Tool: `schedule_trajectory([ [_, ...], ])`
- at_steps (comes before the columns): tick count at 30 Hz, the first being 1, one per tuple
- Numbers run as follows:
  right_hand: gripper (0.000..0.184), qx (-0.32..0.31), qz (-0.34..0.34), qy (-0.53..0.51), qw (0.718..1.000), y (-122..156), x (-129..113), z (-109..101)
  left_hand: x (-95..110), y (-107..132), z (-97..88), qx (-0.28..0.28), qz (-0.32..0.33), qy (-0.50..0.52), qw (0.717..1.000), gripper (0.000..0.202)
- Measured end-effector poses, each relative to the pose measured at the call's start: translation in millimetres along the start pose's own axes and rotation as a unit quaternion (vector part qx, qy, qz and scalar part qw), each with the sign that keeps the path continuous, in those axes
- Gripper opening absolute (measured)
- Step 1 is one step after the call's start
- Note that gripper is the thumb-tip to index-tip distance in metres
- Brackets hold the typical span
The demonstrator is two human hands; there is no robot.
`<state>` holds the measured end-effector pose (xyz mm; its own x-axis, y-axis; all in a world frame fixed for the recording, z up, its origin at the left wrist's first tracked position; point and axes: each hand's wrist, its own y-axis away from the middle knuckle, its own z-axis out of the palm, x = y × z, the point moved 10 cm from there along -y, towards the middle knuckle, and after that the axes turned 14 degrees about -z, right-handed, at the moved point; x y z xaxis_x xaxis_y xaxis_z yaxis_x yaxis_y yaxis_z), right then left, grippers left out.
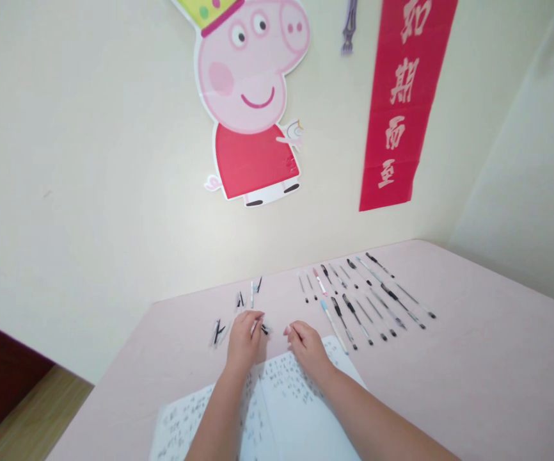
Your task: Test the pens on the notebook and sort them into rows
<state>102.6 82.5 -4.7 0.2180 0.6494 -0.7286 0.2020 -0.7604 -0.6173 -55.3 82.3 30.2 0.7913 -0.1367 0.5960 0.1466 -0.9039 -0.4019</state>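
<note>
My left hand (244, 338) is over the table beyond the open notebook (306, 422), its fingers curled together beside some small black and clear pen parts (264, 328). Whether it grips one of these parts is hidden. My right hand (307, 346) is to its right, thumb and fingertips pinched together above the notebook's far edge. Anything in that pinch is too small to make out. Handwriting covers much of the notebook's left page and the upper part of its right page, and both forearms cross over it.
Right of my hands lie two rows of pens and refills, among them a light blue pen (333, 325) and a black-capped pen (356, 317). More pen pieces (218, 333) are at the left. The pink tabletop (473, 358) meets a wall with a pig cutout (258, 157) and red banner (402, 115).
</note>
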Motion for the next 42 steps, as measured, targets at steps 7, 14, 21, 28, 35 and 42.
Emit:
schedule_trajectory([
  [7,0.024,0.002,-0.001,-0.010,1.000,-0.1,-1.1,-1.2,-19.9,0.4,5.7,-0.002,-0.058,0.005,0.998,0.017],
  [14,0.025,0.004,0.009,-0.020,1.000,1.3,1.8,-0.6,-20.6,6.6,26.4,-0.094,-0.063,-0.042,0.993,0.013],
  [21,0.023,0.007,0.009,-0.027,1.000,0.3,-0.2,-1.5,-22.4,8.4,26.7,-0.109,-0.065,-0.057,0.990,0.013],
  [28,0.025,0.009,0.016,-0.038,0.999,2.5,4.8,1.1,-23.4,9.3,30.1,-0.129,-0.076,-0.061,0.987,0.014],
  [35,0.026,0.004,0.023,-0.039,0.999,2.6,6.2,1.9,-19.4,10.0,29.7,-0.138,-0.085,-0.071,0.984,0.012],
  [42,0.027,0.006,0.023,-0.035,0.999,2.3,6.2,1.8,-14.9,10.0,29.6,-0.143,-0.071,-0.071,0.985,0.012],
])
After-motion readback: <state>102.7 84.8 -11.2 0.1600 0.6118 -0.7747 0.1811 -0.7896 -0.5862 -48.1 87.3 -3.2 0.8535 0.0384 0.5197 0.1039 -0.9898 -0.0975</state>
